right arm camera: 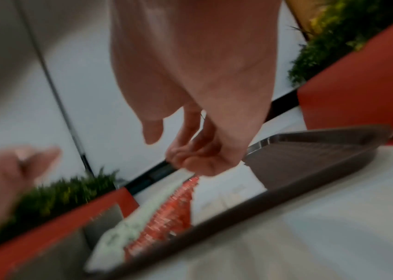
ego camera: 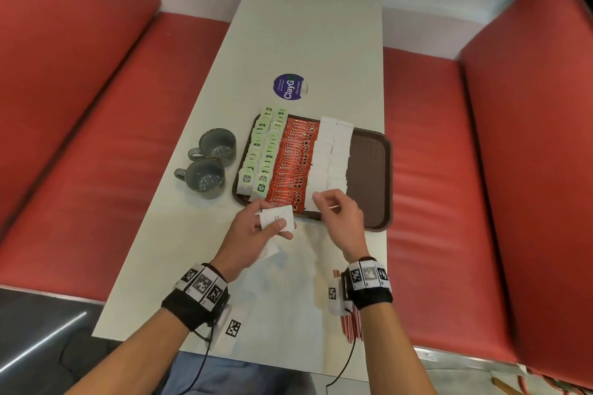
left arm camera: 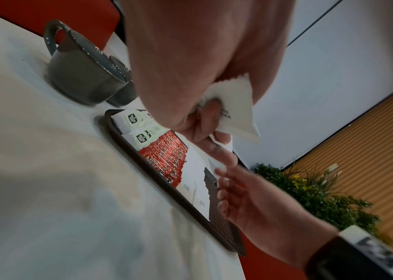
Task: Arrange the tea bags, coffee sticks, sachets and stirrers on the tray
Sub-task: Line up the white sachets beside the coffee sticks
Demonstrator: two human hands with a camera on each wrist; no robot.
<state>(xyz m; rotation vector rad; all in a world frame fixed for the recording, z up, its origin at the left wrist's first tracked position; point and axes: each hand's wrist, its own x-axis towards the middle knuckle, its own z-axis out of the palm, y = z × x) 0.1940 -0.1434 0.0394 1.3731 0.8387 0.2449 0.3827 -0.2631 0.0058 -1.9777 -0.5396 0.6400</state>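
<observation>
Presently the left hand [ego camera: 256, 228] pinches a stack of white sachets [ego camera: 277, 218] just above the counter [ego camera: 288, 42] beside the tray's [ego camera: 372, 170] near rim, while the right hand [ego camera: 340, 218], fingers curled, pinches one sachet over the white rows [ego camera: 330, 157].

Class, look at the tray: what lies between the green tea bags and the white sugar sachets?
A band of red coffee sticks lies between the green tea bags and the white sugar sachets on the tray, clearest in the head view.

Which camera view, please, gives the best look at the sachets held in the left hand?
The head view: the sachets face the camera, gripped by the left hand. The left wrist view shows them partly hidden behind the fingers. The right wrist view shows only a blurred hand.
</observation>
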